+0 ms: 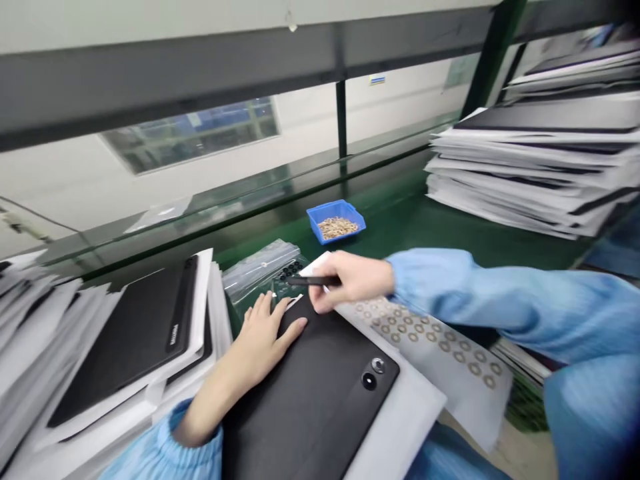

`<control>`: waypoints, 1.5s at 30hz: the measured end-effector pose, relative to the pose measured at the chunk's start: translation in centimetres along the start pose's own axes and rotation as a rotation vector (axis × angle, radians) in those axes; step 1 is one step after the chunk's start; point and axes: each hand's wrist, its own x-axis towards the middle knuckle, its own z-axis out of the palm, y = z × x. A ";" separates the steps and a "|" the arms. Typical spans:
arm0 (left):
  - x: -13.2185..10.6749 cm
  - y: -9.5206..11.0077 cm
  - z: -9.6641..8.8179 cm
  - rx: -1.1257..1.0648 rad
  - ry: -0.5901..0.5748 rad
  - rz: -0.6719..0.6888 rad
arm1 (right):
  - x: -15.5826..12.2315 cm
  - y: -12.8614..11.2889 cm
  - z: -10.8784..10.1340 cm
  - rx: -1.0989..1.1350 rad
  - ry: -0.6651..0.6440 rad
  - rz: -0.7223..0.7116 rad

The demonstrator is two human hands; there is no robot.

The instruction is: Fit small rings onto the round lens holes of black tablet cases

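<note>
My left hand (pixel 263 333) lies flat with its fingers spread on the far end of a black tablet back cover (pixel 310 400), which has two camera rings near its right edge. My right hand (pixel 345 279) is closed on a thin black tool (pixel 313 281) just past the cover's far corner. The cover rests on a white foam sheet (pixel 405 427). Right of it lies a white sheet of small ring stickers (pixel 450 347).
A blue bin of small brown parts (pixel 336 221) sits on the green bench behind. Clear bags (pixel 260 267) with black parts lie beside it. Stacks of covers in white foam stand at left (pixel 125 333) and at back right (pixel 540 167).
</note>
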 end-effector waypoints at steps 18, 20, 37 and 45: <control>-1.6 2.2 0.1 0.088 0.051 0.307 | -10.5 -1.4 6.4 0.309 0.283 0.498; -1.6 2.2 0.2 0.092 0.049 0.308 | -10.6 -1.3 6.6 0.304 0.289 0.503; -4.3 6.0 -0.2 0.072 0.033 0.610 | -11.5 -1.3 6.7 0.460 0.737 0.341; -4.0 6.3 0.2 0.180 0.018 0.722 | -11.5 -2.5 8.2 0.389 0.762 0.348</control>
